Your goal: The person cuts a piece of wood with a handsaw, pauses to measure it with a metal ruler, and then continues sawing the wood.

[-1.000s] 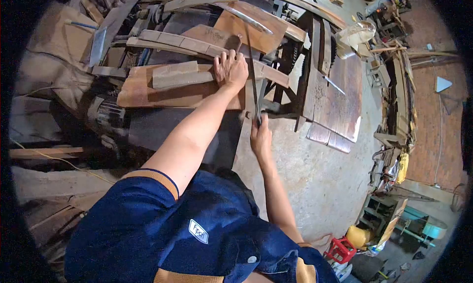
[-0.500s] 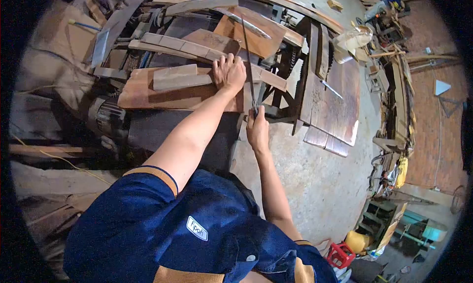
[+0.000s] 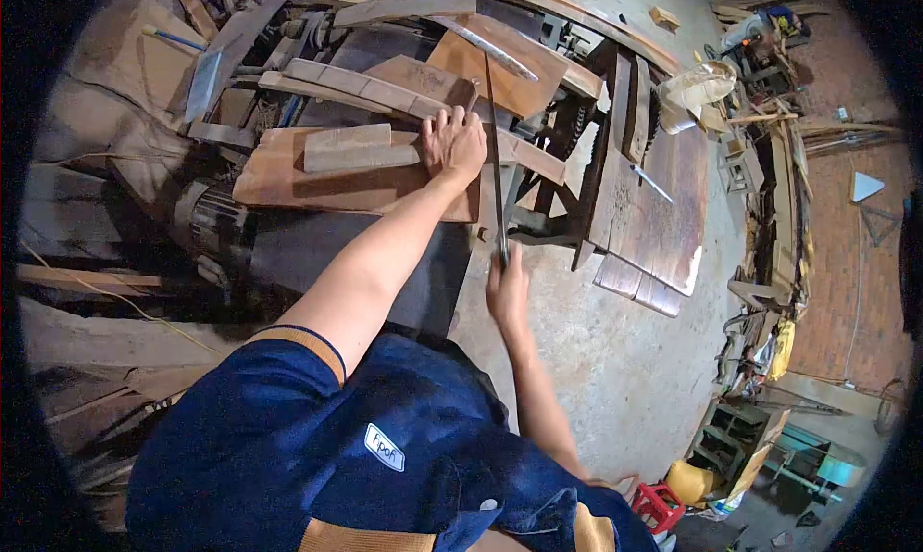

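My left hand (image 3: 454,150) presses down with bent fingers on a pale wooden piece (image 3: 361,153), whose right end is hidden under it. This piece lies on a wide brown board (image 3: 274,191). My fingertips reach the edge of a curved wooden slat (image 3: 375,92) behind. My right hand (image 3: 508,288), a little blurred, is closed round the handle of a long, thin handsaw (image 3: 499,182). The blade appears nearly edge-on, pointing away from me just right of my left hand. Whether its teeth are in the wood cannot be made out.
A circular saw blade (image 3: 654,110) stands up at the right-hand bench (image 3: 663,225), where a thin light-coloured tool (image 3: 652,182) lies. An electric motor (image 3: 212,215) sits at lower left. Further right are stacked timber (image 3: 788,215) and a red crate (image 3: 658,506).
My right hand has drawn the handsaw back toward my body. My left hand stays on the wood, and the whole view has shifted slightly.
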